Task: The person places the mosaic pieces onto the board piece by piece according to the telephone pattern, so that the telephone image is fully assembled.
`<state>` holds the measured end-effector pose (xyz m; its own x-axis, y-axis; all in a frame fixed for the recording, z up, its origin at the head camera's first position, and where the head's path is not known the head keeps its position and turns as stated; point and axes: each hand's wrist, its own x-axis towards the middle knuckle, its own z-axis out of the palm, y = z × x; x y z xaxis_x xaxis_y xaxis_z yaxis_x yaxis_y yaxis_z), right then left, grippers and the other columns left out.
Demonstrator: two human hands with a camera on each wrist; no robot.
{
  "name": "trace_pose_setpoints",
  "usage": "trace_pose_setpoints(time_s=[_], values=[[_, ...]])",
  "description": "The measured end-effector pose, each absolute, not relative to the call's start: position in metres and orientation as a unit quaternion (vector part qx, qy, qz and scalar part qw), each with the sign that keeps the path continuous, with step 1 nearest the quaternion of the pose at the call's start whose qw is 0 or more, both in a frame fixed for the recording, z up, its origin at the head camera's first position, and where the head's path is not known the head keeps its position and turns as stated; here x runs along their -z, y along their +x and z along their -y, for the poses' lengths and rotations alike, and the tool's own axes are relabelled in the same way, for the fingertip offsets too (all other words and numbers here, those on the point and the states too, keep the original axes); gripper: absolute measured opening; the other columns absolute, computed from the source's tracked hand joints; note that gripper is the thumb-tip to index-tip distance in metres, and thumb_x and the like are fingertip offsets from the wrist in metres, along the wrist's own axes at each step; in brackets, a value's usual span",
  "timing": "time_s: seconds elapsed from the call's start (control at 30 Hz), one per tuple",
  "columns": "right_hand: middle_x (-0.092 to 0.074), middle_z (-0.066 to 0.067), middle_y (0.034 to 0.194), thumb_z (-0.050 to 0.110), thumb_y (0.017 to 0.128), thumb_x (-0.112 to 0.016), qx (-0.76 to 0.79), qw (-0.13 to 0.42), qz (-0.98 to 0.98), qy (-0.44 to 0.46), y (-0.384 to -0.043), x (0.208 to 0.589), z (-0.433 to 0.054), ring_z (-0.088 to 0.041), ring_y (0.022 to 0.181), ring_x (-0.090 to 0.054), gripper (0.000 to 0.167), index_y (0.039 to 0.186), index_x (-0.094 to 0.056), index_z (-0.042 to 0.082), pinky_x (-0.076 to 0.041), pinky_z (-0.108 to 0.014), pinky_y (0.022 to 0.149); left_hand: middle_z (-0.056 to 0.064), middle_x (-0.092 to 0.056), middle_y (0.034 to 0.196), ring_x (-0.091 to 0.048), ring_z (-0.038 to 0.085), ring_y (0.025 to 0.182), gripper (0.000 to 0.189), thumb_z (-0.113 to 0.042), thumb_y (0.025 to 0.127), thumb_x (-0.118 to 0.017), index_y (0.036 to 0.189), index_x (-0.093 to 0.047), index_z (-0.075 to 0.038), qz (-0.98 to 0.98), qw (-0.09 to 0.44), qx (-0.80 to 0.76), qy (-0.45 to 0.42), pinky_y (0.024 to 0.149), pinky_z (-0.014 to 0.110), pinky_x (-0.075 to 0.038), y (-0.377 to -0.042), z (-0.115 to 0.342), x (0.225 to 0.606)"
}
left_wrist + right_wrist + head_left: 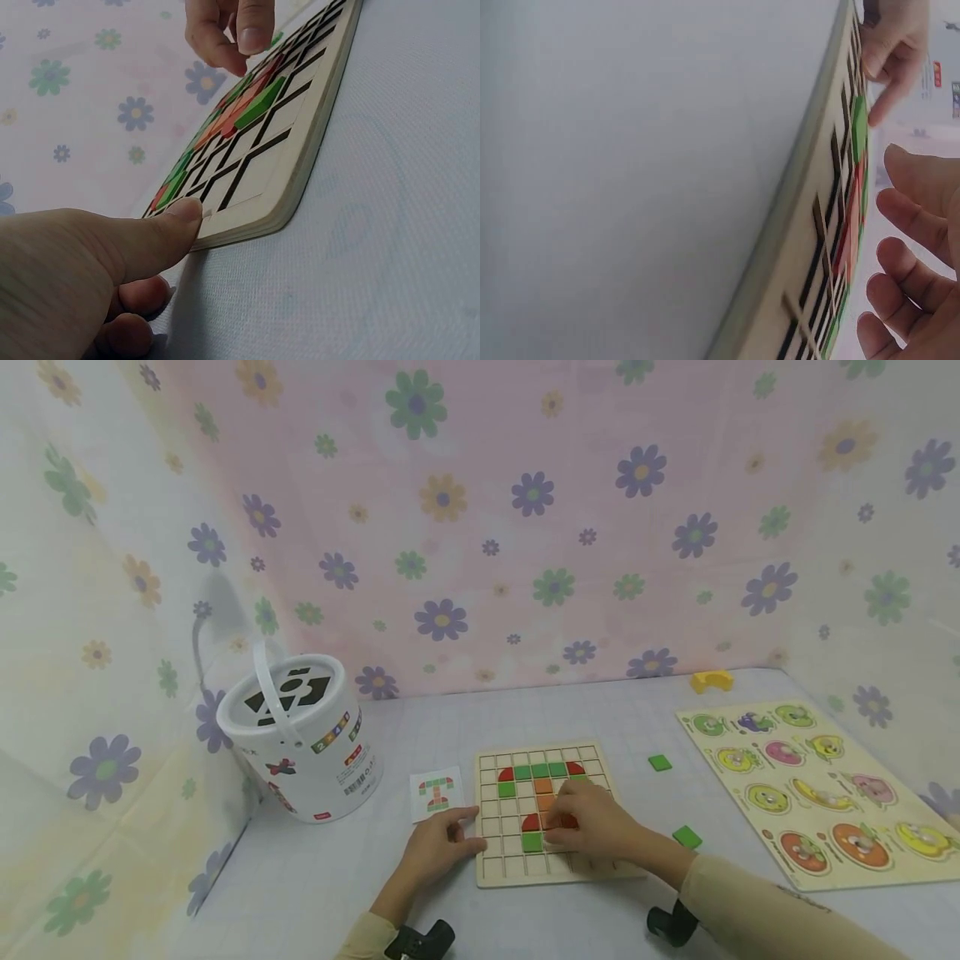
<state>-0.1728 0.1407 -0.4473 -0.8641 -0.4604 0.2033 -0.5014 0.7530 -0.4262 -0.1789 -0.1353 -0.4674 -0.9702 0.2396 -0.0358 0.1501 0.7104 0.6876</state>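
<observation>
My left hand [438, 847] is at the left edge of a square wooden grid board [497, 868]. Its thumb [176, 221] presses on the rim, with the other fingers bent loosely beside the edge. Over the board's right part is my right hand [600, 822], fingers bent a little and nothing seen between them in the right wrist view. On the grid lie green square tiles [532, 842], orange square tiles [543, 787] and red rounded-corner tiles [531, 822], partly hidden by this hand. A pattern card [437, 793] showing a similar coloured figure lies left of the board.
Two loose green tiles, one farther back [660, 763] and one nearer [687, 837], lie right of the grid board. Beyond them is a fruit-and-vegetable peg puzzle [840, 878]. A yellow arched block [711, 682] sits at the back. At left stands a white lidded bucket [315, 752].
</observation>
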Motion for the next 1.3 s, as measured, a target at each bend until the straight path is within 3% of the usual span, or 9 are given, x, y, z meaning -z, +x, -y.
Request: trace_pose_setpoints(time_s=[0.27,0.43,0.63,0.8,1.0,1.3], values=[[-0.056,0.013,0.084,0.028,0.08,-0.079,-0.224,0.057,0.956,0.182,-0.169,0.45,-0.198,-0.006,0.083,-0.045,0.006,0.084,-0.075,0.026,-0.038,-0.027,0.073,-0.006,-0.053,0.072,-0.045,0.008,0.066,0.058,-0.039,0.078,-0.081,0.129,-0.065,-0.015,-0.925,0.056,-0.359,0.108,0.057,0.021,-0.034,-0.177,0.134,0.466],[-0.059,0.01,0.089,0.032,0.08,-0.079,-0.22,0.058,0.962,0.147,-0.158,0.449,-0.238,-0.009,0.086,-0.049,0.013,0.089,-0.075,0.024,-0.04,-0.029,0.074,-0.006,-0.054,0.072,-0.045,0.008,0.066,0.058,-0.039,0.079,-0.08,0.13,-0.065,-0.015,-0.925,0.06,-0.359,0.106,0.058,0.021,-0.034,-0.176,0.135,0.465],[-0.059,0.013,0.088,0.038,0.078,-0.08,-0.195,0.078,0.965,0.155,-0.148,0.45,-0.281,-0.006,0.083,-0.051,0.021,0.093,-0.077,0.024,-0.041,-0.027,0.071,-0.005,-0.054,0.073,-0.046,0.009,0.066,0.058,-0.039,0.079,-0.08,0.13,-0.065,-0.016,-0.925,0.059,-0.362,0.102,0.058,0.021,-0.034,-0.176,0.137,0.464],[-0.057,0.016,0.09,0.044,0.077,-0.079,-0.183,0.049,0.966,0.179,-0.144,0.453,-0.304,0.0,0.082,-0.047,0.026,0.097,-0.077,0.027,-0.04,-0.025,0.071,-0.005,-0.054,0.073,-0.046,0.009,0.066,0.058,-0.039,0.079,-0.08,0.13,-0.065,-0.017,-0.925,0.059,-0.361,0.098,0.058,0.021,-0.033,-0.176,0.138,0.465],[-0.056,0.016,0.092,0.042,0.078,-0.079,-0.197,0.017,0.958,0.21,-0.142,0.456,-0.317,0.005,0.081,-0.039,0.031,0.105,-0.076,0.026,-0.036,-0.023,0.068,-0.005,-0.053,0.073,-0.046,0.009,0.066,0.058,-0.039,0.079,-0.08,0.13,-0.065,-0.016,-0.924,0.062,-0.364,0.101,0.058,0.021,-0.033,-0.177,0.137,0.466],[-0.055,0.015,0.094,0.036,0.078,-0.08,-0.204,0.03,0.947,0.247,-0.142,0.458,-0.32,0.006,0.084,-0.038,0.029,0.106,-0.076,0.028,-0.036,-0.023,0.069,-0.006,-0.052,0.072,-0.045,0.008,0.066,0.058,-0.04,0.079,-0.08,0.13,-0.065,-0.016,-0.924,0.06,-0.361,0.11,0.058,0.021,-0.033,-0.179,0.136,0.466]])
